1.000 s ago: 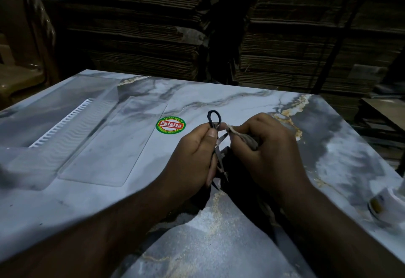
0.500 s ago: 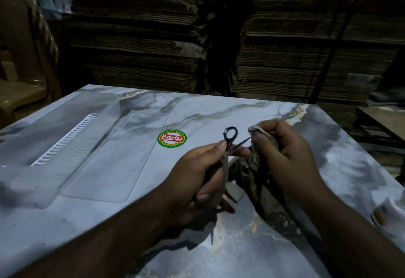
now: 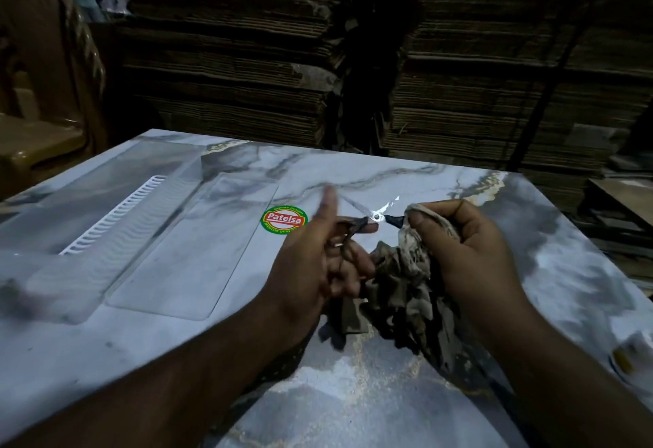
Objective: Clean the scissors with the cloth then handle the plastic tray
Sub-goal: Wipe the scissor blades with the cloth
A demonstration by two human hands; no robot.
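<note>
Small scissors with black handles are held above the marble table, their shiny blades spread open and pointing away from me. My left hand holds one handle loop, with its index finger stretched out straight. My right hand grips a crumpled, stained cloth and wraps part of it round the other black handle. The rest of the cloth hangs down to the table between my hands. A clear plastic tray with a white ribbed strip lies flat on the table's left side, away from both hands.
The marble-patterned table bears a round red and green sticker just left of my left hand. Stacks of flattened cardboard rise behind the table. A brown plastic chair stands at the far left. A blurred pale object sits at the right edge.
The scissors have been turned round: the blades now point away and stand open, where a handle loop stood up before. My right hand's cloth has shifted onto a handle. My left index finger has straightened.
</note>
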